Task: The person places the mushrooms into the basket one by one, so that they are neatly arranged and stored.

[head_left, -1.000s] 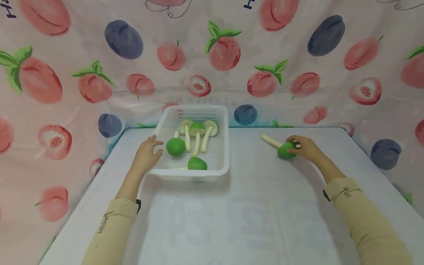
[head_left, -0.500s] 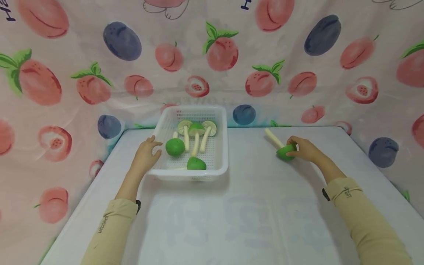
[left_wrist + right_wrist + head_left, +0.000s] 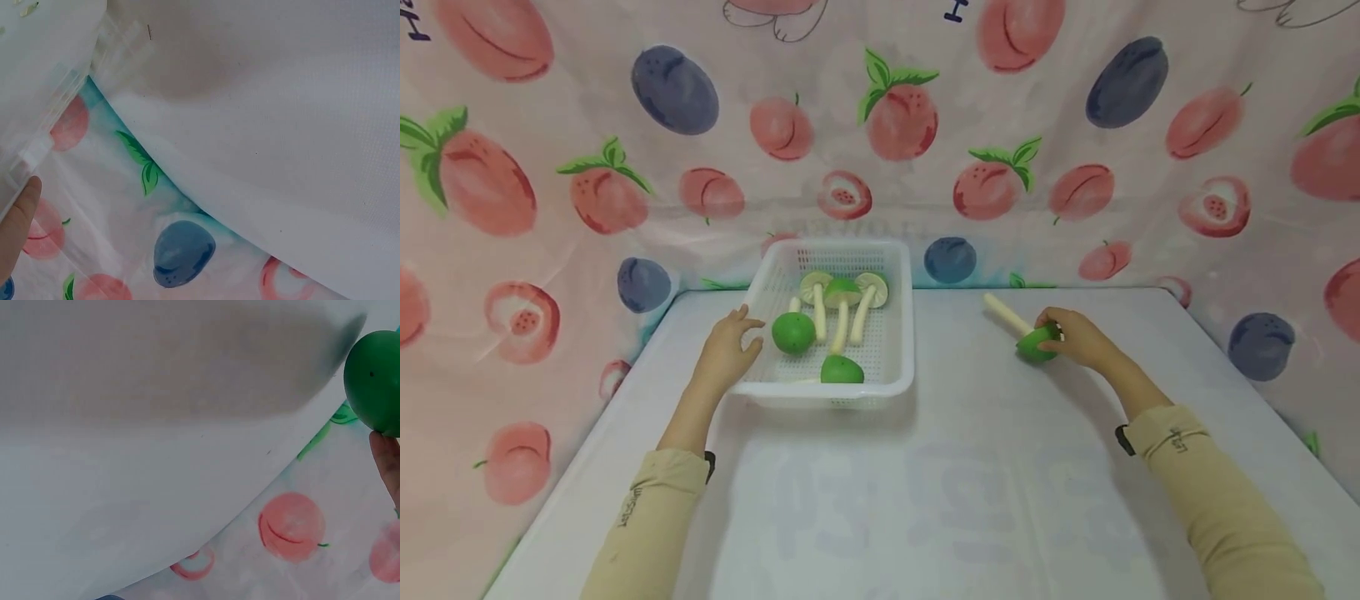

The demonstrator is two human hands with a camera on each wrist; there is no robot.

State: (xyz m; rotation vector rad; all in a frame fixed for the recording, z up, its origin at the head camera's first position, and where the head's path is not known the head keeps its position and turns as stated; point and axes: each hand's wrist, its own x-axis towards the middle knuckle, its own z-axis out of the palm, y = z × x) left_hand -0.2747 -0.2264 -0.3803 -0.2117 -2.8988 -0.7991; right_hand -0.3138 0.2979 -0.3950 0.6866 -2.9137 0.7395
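Note:
My right hand (image 3: 1078,337) pinches the green cap of a toy mushroom (image 3: 1006,315) at the right side of the table. Its pale stem points up and to the left, away from the hand. In the right wrist view the round green mushroom cap (image 3: 378,381) shows at the right edge, a fingertip against its underside. My left hand (image 3: 726,350) is at the left rim of a white plastic basket (image 3: 904,333), fingers and thumb spread apart. One finger (image 3: 22,209) meets the basket's edge in the left wrist view.
Several more green-capped mushrooms (image 3: 842,293) lie in the basket, some with their pale gills up. Behind the white table (image 3: 970,467) hangs a fruit-patterned cloth (image 3: 850,108), which also runs along both sides.
The mushroom in my right hand has tipped and turned, and hand and mushroom have shifted slightly left. My left hand stays at the basket rim.

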